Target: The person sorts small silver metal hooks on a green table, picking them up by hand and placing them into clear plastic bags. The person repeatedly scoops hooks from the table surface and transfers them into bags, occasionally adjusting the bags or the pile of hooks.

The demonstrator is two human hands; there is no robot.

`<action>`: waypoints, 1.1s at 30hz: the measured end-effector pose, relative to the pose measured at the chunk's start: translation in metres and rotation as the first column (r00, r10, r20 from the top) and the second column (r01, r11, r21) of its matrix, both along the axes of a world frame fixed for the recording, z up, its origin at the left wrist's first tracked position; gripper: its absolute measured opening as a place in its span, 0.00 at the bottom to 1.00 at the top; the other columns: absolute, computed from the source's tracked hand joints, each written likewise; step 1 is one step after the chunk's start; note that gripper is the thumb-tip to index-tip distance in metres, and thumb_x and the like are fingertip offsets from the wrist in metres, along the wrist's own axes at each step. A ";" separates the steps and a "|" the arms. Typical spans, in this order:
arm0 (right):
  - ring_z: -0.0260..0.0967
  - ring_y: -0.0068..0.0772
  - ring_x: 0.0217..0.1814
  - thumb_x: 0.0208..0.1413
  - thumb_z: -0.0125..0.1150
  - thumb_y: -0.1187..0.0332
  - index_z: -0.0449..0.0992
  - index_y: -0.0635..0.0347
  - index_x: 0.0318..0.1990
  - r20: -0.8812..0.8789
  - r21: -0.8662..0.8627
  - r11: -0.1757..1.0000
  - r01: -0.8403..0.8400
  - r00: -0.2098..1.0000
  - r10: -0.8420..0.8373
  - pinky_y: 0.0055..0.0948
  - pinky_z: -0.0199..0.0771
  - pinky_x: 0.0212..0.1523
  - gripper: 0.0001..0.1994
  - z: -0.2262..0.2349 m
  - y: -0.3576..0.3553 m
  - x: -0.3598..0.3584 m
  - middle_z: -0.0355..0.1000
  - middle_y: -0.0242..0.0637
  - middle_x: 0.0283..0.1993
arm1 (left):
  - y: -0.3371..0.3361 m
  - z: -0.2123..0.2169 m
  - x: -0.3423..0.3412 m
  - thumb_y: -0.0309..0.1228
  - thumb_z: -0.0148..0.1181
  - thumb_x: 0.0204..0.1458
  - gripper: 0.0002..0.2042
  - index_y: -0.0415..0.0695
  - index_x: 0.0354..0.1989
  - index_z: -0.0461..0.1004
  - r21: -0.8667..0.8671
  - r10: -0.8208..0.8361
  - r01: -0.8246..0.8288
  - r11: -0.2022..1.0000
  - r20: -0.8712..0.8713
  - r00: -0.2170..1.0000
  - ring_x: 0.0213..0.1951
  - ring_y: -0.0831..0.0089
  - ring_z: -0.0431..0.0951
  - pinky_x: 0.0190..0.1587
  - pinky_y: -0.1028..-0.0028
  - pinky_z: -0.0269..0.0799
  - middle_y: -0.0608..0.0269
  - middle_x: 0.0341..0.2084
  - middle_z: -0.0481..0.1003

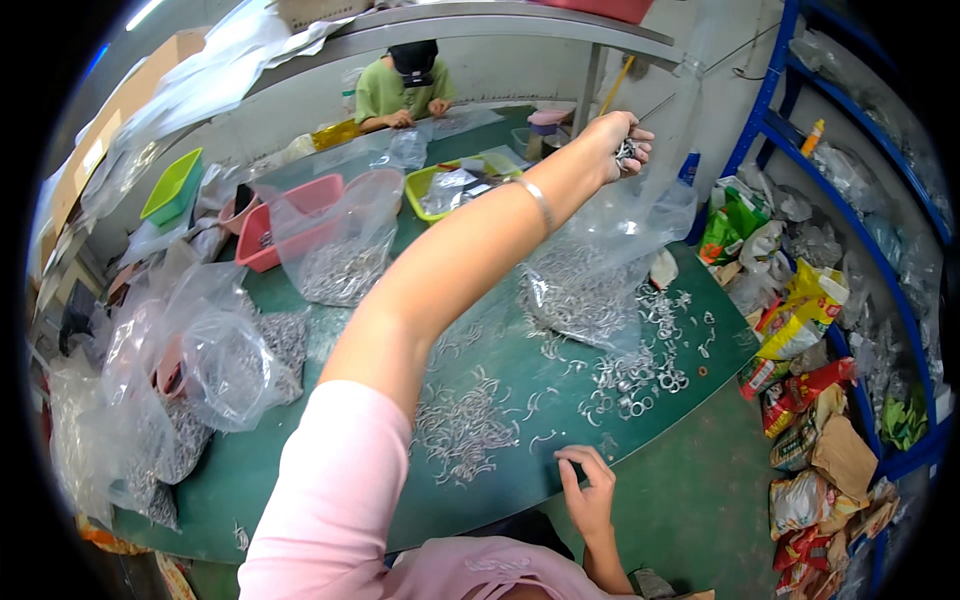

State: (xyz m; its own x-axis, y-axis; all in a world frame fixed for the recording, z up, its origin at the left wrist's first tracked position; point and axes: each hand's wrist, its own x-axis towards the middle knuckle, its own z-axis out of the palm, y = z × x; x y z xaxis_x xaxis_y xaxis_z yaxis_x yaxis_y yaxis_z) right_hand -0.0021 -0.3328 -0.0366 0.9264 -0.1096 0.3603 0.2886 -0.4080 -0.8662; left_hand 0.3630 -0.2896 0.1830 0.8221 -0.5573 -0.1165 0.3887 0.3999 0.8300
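My left arm reaches across the table to the far right, a silver bracelet (pixel 535 203) on its wrist. At its end my left hand (pixel 622 145) is closed around a cluster of small metal pieces (pixel 626 152), raised above the table. My right hand (pixel 588 482) rests by the near table edge, its fingers loosely bent, thumb apart, with nothing visible in it. Left of it lies a pile of curved metal pieces (pixel 465 425). Farther off, small metal rings (pixel 635 385) are scattered in front of a clear plastic bag (pixel 590 290) filled with similar pieces.
More filled clear bags (pixel 345 265) stand on the green table (pixel 350 470). A pink basket (pixel 265 245) and a yellow-green tray (pixel 425 200) are behind. Another person (pixel 405 85) works at the far end. Blue shelving (pixel 765 110) and colourful packages (pixel 805 310) line the right.
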 end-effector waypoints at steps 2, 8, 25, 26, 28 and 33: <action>0.73 0.38 0.40 0.52 0.58 0.79 0.77 0.66 0.35 -0.015 -0.005 0.998 0.064 0.998 -0.065 0.29 0.70 0.44 0.04 0.000 -0.004 -0.001 0.75 0.44 0.36 | -0.033 -0.010 0.030 0.34 0.39 0.60 0.13 0.38 0.38 0.68 0.104 0.079 -0.080 0.991 0.015 0.997 0.19 0.71 0.69 0.17 0.75 0.64 0.60 0.20 0.69; 0.74 0.37 0.39 0.52 0.58 0.79 0.77 0.66 0.35 -0.046 0.028 0.992 0.120 0.992 -0.119 0.30 0.69 0.45 0.04 -0.006 -0.007 0.003 0.75 0.42 0.36 | -0.059 -0.047 0.056 0.35 0.48 0.57 0.16 0.35 0.42 0.75 0.823 -0.472 -0.273 0.498 0.522 0.710 0.34 0.58 0.77 0.34 0.59 0.75 0.51 0.31 0.77; 0.37 0.64 0.72 0.46 0.69 0.60 0.53 0.65 0.66 -0.317 -0.485 0.760 -0.433 0.897 0.308 0.58 0.40 0.67 0.42 -0.027 0.028 0.048 0.42 0.57 0.71 | 0.254 -0.217 -0.281 0.44 0.63 0.50 0.39 0.40 0.66 0.52 0.803 -0.310 -0.533 0.267 0.595 0.742 0.67 0.43 0.50 0.65 0.52 0.51 0.40 0.65 0.49; 0.30 0.68 0.73 0.44 0.70 0.54 0.49 0.65 0.68 -0.376 -0.499 0.726 -0.474 0.873 0.311 0.62 0.36 0.67 0.48 -0.031 0.035 0.051 0.36 0.62 0.72 | 0.263 -0.232 -0.301 0.47 0.64 0.48 0.43 0.40 0.68 0.49 0.867 -0.358 -0.488 0.097 0.488 0.796 0.68 0.39 0.44 0.65 0.47 0.47 0.39 0.67 0.45; 0.30 0.69 0.73 0.45 0.69 0.53 0.50 0.65 0.67 -0.345 -0.537 0.695 -0.478 0.876 0.336 0.63 0.35 0.67 0.47 -0.043 0.050 0.059 0.38 0.64 0.71 | 0.270 -0.252 -0.332 0.49 0.65 0.46 0.46 0.41 0.68 0.48 0.880 -0.327 -0.473 0.028 0.456 0.828 0.68 0.38 0.41 0.65 0.42 0.44 0.39 0.67 0.44; 0.33 0.71 0.72 0.48 0.67 0.55 0.50 0.66 0.67 -0.228 -0.530 0.659 -0.533 0.838 0.495 0.63 0.38 0.67 0.44 -0.066 0.098 0.070 0.41 0.69 0.69 | 0.255 -0.273 -0.371 0.43 0.65 0.48 0.42 0.41 0.68 0.48 0.844 -0.269 -0.525 0.104 0.532 0.803 0.69 0.38 0.41 0.66 0.44 0.42 0.41 0.68 0.44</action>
